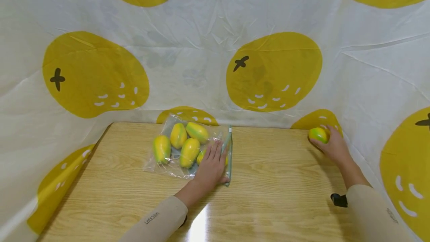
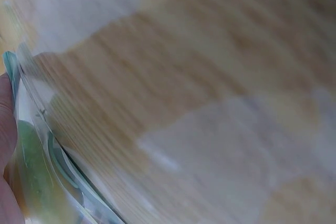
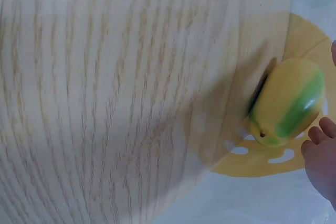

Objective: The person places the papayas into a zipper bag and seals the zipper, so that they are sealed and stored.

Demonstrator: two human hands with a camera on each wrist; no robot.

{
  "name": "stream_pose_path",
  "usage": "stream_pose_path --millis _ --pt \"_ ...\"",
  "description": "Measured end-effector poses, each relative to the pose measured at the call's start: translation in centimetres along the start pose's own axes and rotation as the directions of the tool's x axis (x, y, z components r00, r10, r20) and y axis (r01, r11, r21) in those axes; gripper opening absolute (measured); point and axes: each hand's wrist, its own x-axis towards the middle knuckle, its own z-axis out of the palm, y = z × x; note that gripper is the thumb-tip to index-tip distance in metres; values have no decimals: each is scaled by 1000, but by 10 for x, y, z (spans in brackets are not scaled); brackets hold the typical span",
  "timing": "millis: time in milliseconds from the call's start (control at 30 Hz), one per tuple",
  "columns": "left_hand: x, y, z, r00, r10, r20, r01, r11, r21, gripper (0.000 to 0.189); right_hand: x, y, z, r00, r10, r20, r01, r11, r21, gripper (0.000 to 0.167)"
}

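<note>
A clear zip bag (image 1: 176,171) with a green-edged opening lies on the table, holding several yellow-green papayas (image 1: 189,153). My left hand (image 1: 211,163) rests on the bag's right end, fingers extended over one papaya and partly hiding it. In the left wrist view, the bag's zip edge (image 2: 68,169) runs beside the hand (image 2: 6,140). At the far right corner, my right hand (image 1: 334,147) holds a single papaya (image 1: 318,135) between thumb and fingers. The right wrist view shows this papaya (image 3: 291,100) at the table's back edge, with fingertips (image 3: 326,127) beside it.
The wooden table (image 1: 275,182) meets a white curtain (image 1: 188,70) with large yellow fruit prints at the back and both sides. A dark object (image 1: 339,200) sits by the right sleeve. Bare wood separates the bag from the right hand.
</note>
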Motion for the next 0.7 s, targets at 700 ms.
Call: stream_pose_path --millis 700 --pt "1 -1 4 999 5 -35 -4 1000 6 130 -5 20 23 1000 27 -3 -27 998 -63 91"
